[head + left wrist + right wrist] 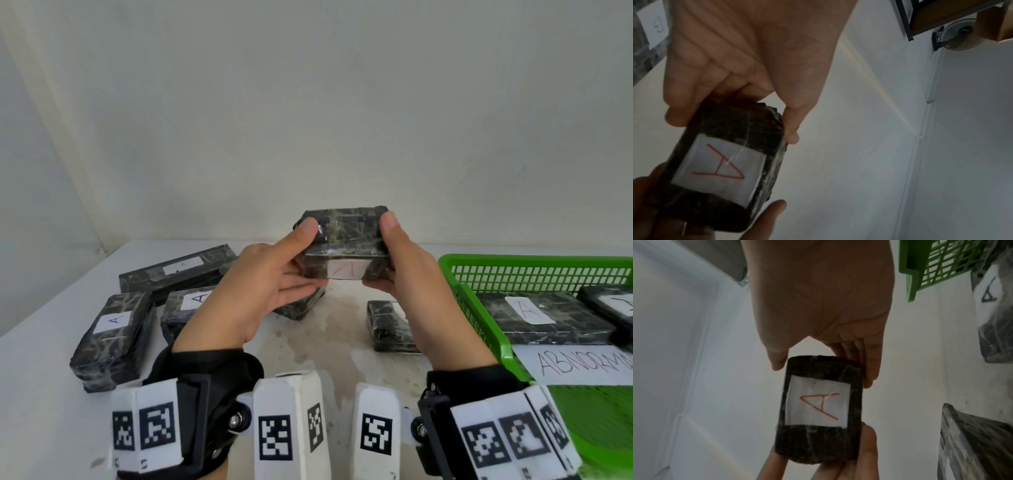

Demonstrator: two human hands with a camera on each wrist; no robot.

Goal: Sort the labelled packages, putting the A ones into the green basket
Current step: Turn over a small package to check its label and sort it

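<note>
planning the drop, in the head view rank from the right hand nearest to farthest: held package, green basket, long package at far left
1. held package, gripped by the right hand, centre.
2. green basket, just right.
3. long package, far left, back of table.

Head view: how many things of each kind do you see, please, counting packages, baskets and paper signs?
Dark wrapped packages: 8, namely 1 held, 5 on the table () and 2 in the basket (); the piece behind the left hand may belong to its neighbour.
Green basket: 1
Paper sign: 1
Total: 10
</note>
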